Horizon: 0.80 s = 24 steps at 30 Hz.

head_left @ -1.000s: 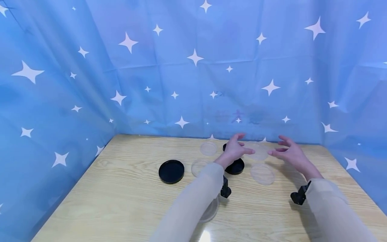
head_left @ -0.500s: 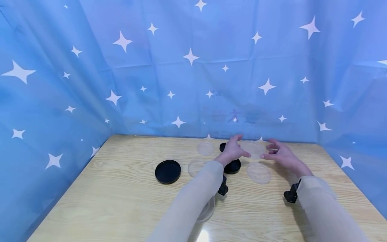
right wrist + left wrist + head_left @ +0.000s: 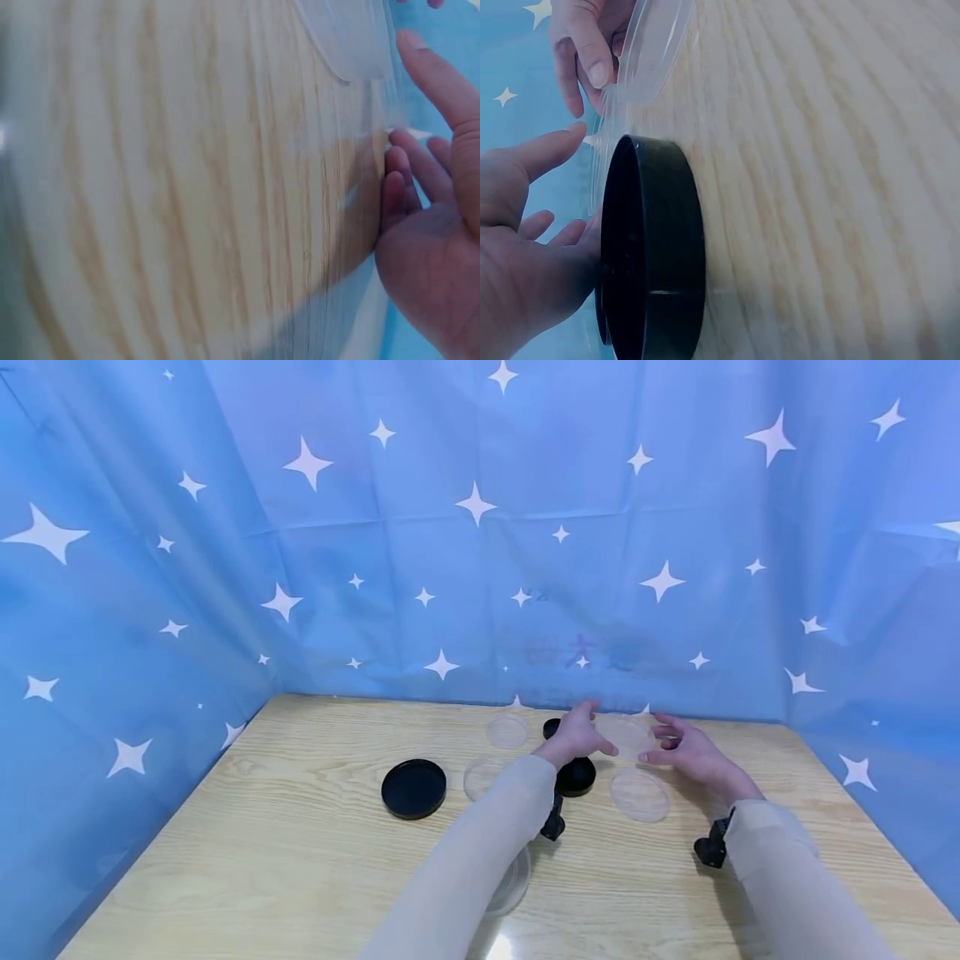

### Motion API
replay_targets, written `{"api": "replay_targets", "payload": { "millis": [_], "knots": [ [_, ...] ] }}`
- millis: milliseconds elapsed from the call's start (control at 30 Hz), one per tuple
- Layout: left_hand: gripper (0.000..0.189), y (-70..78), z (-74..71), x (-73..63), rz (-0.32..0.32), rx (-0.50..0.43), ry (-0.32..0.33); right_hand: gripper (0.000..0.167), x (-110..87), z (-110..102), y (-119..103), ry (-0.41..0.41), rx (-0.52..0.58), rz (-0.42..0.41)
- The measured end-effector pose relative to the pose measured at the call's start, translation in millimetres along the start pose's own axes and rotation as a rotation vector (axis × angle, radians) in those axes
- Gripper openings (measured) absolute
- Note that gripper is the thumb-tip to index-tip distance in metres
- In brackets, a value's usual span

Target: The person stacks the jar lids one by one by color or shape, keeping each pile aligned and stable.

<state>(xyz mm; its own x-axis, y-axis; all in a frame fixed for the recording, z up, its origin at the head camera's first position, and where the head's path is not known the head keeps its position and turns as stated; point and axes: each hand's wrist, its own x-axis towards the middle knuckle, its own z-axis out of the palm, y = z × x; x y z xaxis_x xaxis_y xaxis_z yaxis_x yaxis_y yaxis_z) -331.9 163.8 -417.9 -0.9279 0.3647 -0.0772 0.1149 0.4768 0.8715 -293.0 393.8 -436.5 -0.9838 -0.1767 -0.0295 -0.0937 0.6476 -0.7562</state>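
At the back of the table, a clear round plastic dish [image 3: 628, 735] lies between my two hands. My left hand [image 3: 575, 737] is at its left side, thumb stretched toward it, reaching over two black round dishes [image 3: 576, 779]. The nearer black dish [image 3: 671, 247] stands just below that hand in the left wrist view. On the far side, my right hand [image 3: 693, 753] has its thumb and loosely bent fingers at the dish's right edge. A second clear dish [image 3: 640, 795] lies just in front; its rim also shows in the right wrist view. Neither hand grips anything.
A larger black round dish [image 3: 414, 788] sits to the left. More clear discs lie about: one at the back [image 3: 507, 732], and one clear dish [image 3: 512, 887] partly under the left sleeve. A blue star-patterned curtain [image 3: 480, 568] hangs behind the wooden table [image 3: 285, 843].
My right hand has moved left, closer to the clear dish. My left hand stays almost in place at the other side. The whole head view has shifted slightly.
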Motion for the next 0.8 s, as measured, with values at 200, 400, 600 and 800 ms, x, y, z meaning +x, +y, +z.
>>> {"api": "replay_targets", "payload": {
  "millis": [200,400,600,800],
  "knots": [
    [0.081,-1.7,0.6,6.3,-0.023,-0.009,-0.012,0.098,2.8,0.8,0.3,-0.013,0.001,0.0],
    [0.076,-0.6,2.1,8.4,-0.021,0.023,-0.016,0.095,4.8,-2.8,3.1,-0.027,-0.053,-0.012],
    [0.071,0.2,5.9,9.4,-0.014,0.104,-0.013,0.088,5.2,-4.0,3.3,-0.047,-0.081,-0.011],
    [0.07,2.9,7.7,10.9,-0.021,0.233,-0.006,0.089,4.9,-2.6,1.8,-0.051,-0.069,0.008]
  ]
}}
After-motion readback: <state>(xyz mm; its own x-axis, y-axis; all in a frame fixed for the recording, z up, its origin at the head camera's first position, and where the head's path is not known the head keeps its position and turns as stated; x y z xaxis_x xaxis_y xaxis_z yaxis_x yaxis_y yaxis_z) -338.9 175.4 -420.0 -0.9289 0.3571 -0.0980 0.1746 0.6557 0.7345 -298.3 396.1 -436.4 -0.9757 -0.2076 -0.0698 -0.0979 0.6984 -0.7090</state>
